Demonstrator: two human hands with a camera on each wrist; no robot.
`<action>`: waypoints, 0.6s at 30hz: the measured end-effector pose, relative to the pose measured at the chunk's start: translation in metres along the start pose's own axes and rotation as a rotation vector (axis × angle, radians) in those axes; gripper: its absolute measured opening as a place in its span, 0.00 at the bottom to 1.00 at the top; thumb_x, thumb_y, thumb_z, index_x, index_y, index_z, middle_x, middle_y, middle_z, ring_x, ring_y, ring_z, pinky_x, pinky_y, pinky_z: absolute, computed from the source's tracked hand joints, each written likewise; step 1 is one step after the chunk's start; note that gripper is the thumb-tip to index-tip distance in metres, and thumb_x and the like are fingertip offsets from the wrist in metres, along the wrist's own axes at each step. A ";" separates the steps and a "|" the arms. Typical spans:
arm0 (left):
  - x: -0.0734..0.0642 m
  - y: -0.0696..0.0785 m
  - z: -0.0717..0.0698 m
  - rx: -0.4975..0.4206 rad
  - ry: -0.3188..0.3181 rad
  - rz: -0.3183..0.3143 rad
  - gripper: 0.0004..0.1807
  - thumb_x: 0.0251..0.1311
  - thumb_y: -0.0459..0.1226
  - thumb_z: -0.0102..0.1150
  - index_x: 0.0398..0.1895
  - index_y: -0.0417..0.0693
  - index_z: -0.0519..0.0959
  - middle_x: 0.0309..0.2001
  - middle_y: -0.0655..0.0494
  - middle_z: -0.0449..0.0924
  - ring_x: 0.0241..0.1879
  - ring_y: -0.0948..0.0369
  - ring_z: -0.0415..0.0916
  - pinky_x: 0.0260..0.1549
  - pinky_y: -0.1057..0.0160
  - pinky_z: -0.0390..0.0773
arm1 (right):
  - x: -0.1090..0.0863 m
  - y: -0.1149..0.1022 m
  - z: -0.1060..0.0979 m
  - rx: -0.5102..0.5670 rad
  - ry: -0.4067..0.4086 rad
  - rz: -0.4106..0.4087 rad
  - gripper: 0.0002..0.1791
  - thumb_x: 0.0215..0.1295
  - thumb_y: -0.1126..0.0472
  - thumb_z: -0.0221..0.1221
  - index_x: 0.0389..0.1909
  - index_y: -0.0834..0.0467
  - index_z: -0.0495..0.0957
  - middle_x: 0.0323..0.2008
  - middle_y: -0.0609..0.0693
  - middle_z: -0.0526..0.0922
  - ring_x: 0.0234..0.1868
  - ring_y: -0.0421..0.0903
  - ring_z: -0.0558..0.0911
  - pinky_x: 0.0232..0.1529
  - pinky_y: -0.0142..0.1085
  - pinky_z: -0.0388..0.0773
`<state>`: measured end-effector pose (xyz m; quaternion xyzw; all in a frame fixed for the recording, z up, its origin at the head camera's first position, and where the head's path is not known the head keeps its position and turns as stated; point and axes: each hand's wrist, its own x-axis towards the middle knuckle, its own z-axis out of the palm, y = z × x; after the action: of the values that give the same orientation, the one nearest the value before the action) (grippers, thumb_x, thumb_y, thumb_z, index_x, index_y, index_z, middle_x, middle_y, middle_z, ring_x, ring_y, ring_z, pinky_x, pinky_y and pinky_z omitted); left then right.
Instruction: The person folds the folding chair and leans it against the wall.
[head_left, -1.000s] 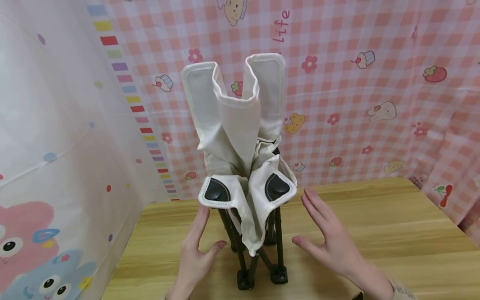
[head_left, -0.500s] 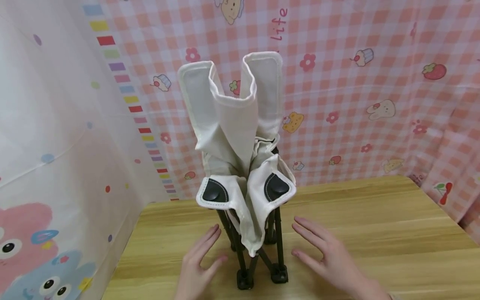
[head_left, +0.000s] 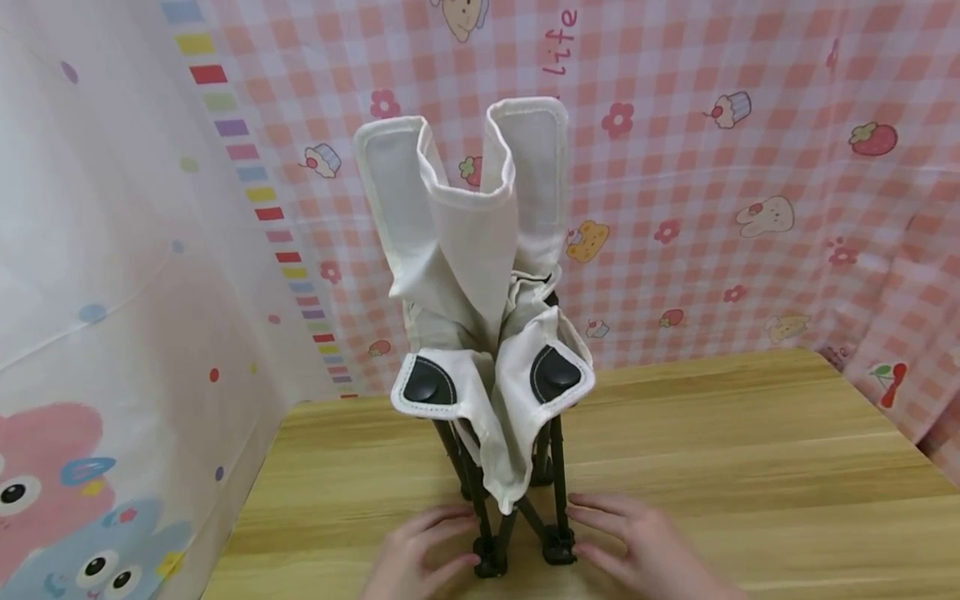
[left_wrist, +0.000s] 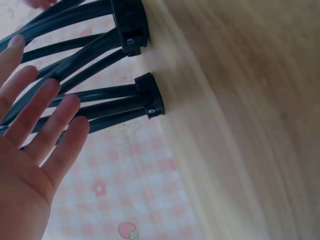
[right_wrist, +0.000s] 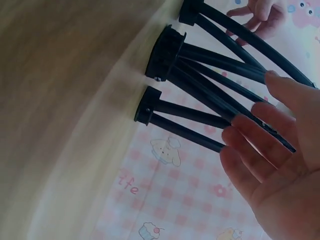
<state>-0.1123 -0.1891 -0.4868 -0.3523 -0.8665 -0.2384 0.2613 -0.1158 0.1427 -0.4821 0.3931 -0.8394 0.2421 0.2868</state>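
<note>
A folding chair point(head_left: 476, 242) stands upright on the wooden table, folded narrow. Its off-white fabric hangs in creases, with black corner patches point(head_left: 557, 375) at the front. Black legs point(head_left: 559, 467) run down to black plastic feet point(head_left: 558, 550). My left hand point(head_left: 420, 550) is low on the left, fingertips close to the front left foot. On the other side my right hand point(head_left: 633, 542) has its fingers at the front right leg and foot. Both wrist views show spread, fairly straight fingers beside the legs; whether they touch is hard to tell.
The wooden table point(head_left: 712, 442) extends to both sides of the chair. Behind it hangs a pink checked cloth point(head_left: 697, 192) with cartoon prints. A white printed sheet point(head_left: 150, 275) hangs at the left.
Both hands have moved down from beside the fabric's front corners to the chair's front feet, drawing closer to the legs. The chair stays in place.
</note>
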 end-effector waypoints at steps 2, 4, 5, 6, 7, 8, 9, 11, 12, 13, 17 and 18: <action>-0.001 0.001 0.000 -0.008 -0.012 -0.014 0.17 0.48 0.42 0.82 0.44 0.54 0.90 0.46 0.60 0.91 0.43 0.63 0.89 0.47 0.70 0.87 | -0.001 -0.001 0.001 0.004 -0.055 -0.005 0.17 0.66 0.47 0.71 0.51 0.52 0.89 0.52 0.48 0.91 0.47 0.45 0.91 0.50 0.31 0.88; -0.004 0.001 0.001 -0.012 -0.019 -0.025 0.17 0.47 0.41 0.83 0.42 0.54 0.91 0.44 0.60 0.91 0.41 0.64 0.89 0.45 0.70 0.87 | -0.001 -0.002 0.002 0.018 -0.111 -0.013 0.15 0.67 0.49 0.71 0.50 0.51 0.89 0.51 0.48 0.91 0.47 0.45 0.90 0.47 0.34 0.89; -0.004 0.001 0.001 -0.011 -0.030 -0.029 0.16 0.47 0.41 0.82 0.42 0.54 0.91 0.43 0.61 0.91 0.40 0.65 0.88 0.44 0.70 0.87 | -0.002 -0.003 0.003 0.029 -0.140 -0.014 0.15 0.67 0.49 0.71 0.49 0.52 0.89 0.51 0.49 0.91 0.47 0.46 0.90 0.46 0.36 0.90; -0.005 0.001 0.001 -0.010 -0.048 -0.032 0.16 0.47 0.42 0.82 0.42 0.55 0.91 0.43 0.62 0.91 0.40 0.66 0.88 0.43 0.70 0.87 | -0.002 -0.003 0.003 0.036 -0.169 -0.010 0.15 0.67 0.49 0.70 0.49 0.52 0.89 0.51 0.49 0.91 0.47 0.46 0.90 0.46 0.37 0.90; -0.006 0.001 0.001 -0.005 -0.070 -0.034 0.16 0.48 0.43 0.82 0.42 0.56 0.91 0.44 0.63 0.91 0.41 0.66 0.88 0.43 0.70 0.87 | -0.002 -0.004 0.003 0.048 -0.201 0.002 0.14 0.68 0.50 0.70 0.49 0.52 0.89 0.51 0.49 0.91 0.48 0.46 0.90 0.46 0.37 0.90; -0.006 0.001 0.001 -0.005 -0.098 -0.038 0.16 0.49 0.43 0.81 0.43 0.57 0.91 0.44 0.64 0.90 0.41 0.66 0.88 0.43 0.70 0.87 | -0.001 -0.005 0.003 0.063 -0.236 0.020 0.14 0.68 0.50 0.70 0.50 0.52 0.90 0.52 0.49 0.91 0.49 0.46 0.90 0.46 0.37 0.90; -0.006 0.001 0.001 -0.006 -0.126 -0.041 0.15 0.51 0.44 0.80 0.44 0.58 0.91 0.45 0.65 0.90 0.42 0.67 0.88 0.44 0.69 0.87 | -0.001 -0.006 0.003 0.076 -0.268 0.040 0.14 0.68 0.50 0.70 0.50 0.52 0.90 0.52 0.49 0.91 0.49 0.46 0.90 0.47 0.38 0.90; -0.005 0.001 0.001 -0.013 -0.188 -0.046 0.14 0.54 0.45 0.79 0.45 0.60 0.91 0.46 0.65 0.90 0.44 0.66 0.88 0.45 0.68 0.87 | 0.001 -0.007 0.003 0.107 -0.337 0.090 0.14 0.69 0.51 0.69 0.51 0.52 0.89 0.53 0.50 0.91 0.51 0.47 0.89 0.48 0.39 0.90; -0.004 0.000 0.001 -0.019 -0.221 -0.052 0.14 0.55 0.45 0.78 0.45 0.60 0.91 0.47 0.65 0.90 0.45 0.66 0.88 0.45 0.67 0.87 | 0.001 -0.008 0.003 0.120 -0.366 0.115 0.14 0.69 0.51 0.69 0.51 0.51 0.89 0.54 0.49 0.90 0.51 0.47 0.89 0.49 0.40 0.90; -0.004 0.000 0.001 -0.028 -0.259 -0.063 0.13 0.56 0.45 0.78 0.45 0.61 0.91 0.47 0.64 0.90 0.46 0.65 0.88 0.46 0.66 0.88 | 0.002 -0.008 0.003 0.130 -0.391 0.135 0.14 0.69 0.52 0.69 0.52 0.51 0.89 0.54 0.49 0.90 0.52 0.47 0.89 0.50 0.40 0.90; 0.000 0.000 0.000 -0.060 -0.410 -0.105 0.13 0.59 0.45 0.76 0.48 0.60 0.90 0.50 0.61 0.90 0.49 0.63 0.87 0.48 0.64 0.88 | 0.005 -0.009 0.004 0.144 -0.439 0.158 0.14 0.67 0.54 0.70 0.52 0.51 0.89 0.54 0.50 0.90 0.52 0.48 0.89 0.52 0.42 0.89; 0.001 0.000 0.000 -0.064 -0.440 -0.114 0.13 0.60 0.45 0.75 0.48 0.60 0.90 0.50 0.61 0.90 0.49 0.63 0.87 0.48 0.63 0.88 | 0.005 -0.009 0.004 0.145 -0.444 0.161 0.14 0.67 0.54 0.70 0.52 0.51 0.89 0.54 0.49 0.91 0.52 0.48 0.89 0.52 0.42 0.89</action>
<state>-0.1130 -0.1891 -0.4862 -0.3546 -0.9130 -0.1974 0.0407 -0.1127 0.1319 -0.4801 0.3880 -0.8910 0.2313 0.0462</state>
